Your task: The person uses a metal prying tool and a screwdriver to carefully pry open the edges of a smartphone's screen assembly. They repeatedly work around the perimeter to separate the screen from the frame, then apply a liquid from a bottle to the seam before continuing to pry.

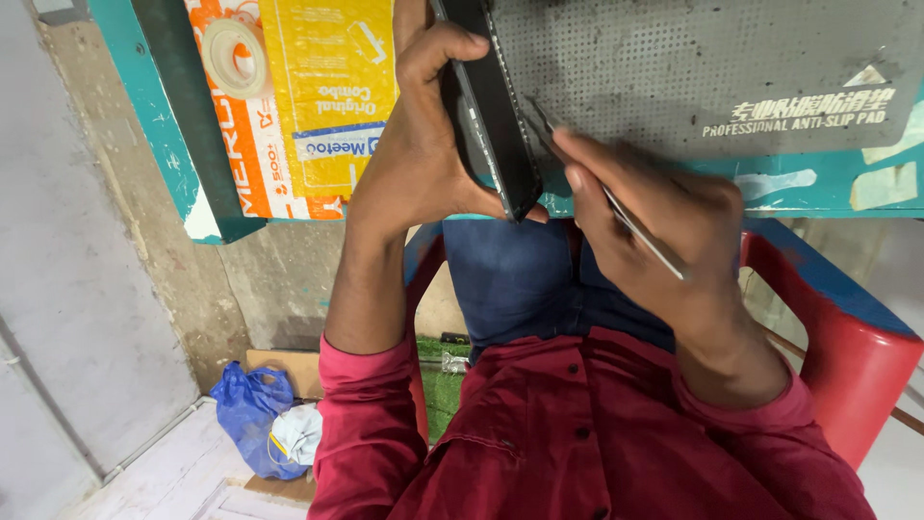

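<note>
The black slab-shaped device (491,116) stands on edge at the teal table's (818,183) near rim, slim and dark, gripped around its back by the left hand (414,135). The right hand (664,231) pinches thin metal tweezers (626,217), tips at the device's edge. A grey perforated mat (693,67) carries white lettering. An orange-and-yellow package (308,96) lies left, with a tape roll (234,56) on it.
</note>
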